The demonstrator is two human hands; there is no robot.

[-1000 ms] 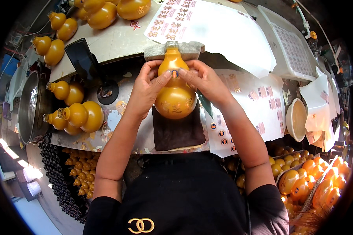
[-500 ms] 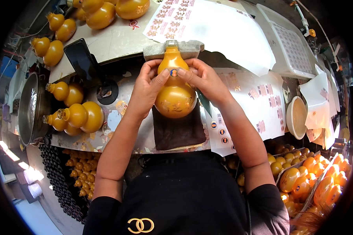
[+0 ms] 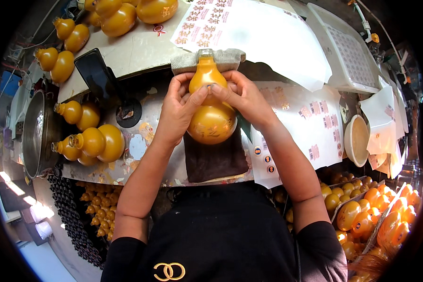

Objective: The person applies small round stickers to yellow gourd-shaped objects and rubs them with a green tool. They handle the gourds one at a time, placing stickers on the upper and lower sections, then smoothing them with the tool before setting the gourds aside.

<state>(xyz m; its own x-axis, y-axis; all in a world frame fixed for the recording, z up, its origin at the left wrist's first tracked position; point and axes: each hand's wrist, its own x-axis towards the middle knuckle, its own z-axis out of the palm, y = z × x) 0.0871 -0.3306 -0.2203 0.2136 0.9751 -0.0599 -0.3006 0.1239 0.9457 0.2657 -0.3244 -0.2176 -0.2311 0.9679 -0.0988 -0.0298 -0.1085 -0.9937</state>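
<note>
A yellow-brown gourd-shaped bottle (image 3: 212,124) with a clear glass mouth lies in front of me, its neck pointing away. My left hand (image 3: 183,98) is closed on its left side, and my right hand (image 3: 243,96) grips the right side. Both thumbs press together at the narrow waist, hiding whatever is under them. Gold marks show on the lower bulb. The neck rests against a folded grey cloth (image 3: 230,59), while a dark brown cloth (image 3: 216,162) lies beneath the near end. Something thin and dark green (image 3: 244,126) sticks out by my right hand.
More gourd bottles (image 3: 109,141) stand at the left, beside a phone on a stand (image 3: 96,73) and a metal basin (image 3: 35,134). Sticker sheets (image 3: 291,108) lie to the right, near a shallow round bowl (image 3: 356,141). Crates of orange gourd bottles (image 3: 362,216) sit below the table's right side.
My thumbs have closed together over the small round blue-and-orange sticker at the bottle's waist, covering it. The bottle has turned slightly, so the marks on its lower bulb sit differently.
</note>
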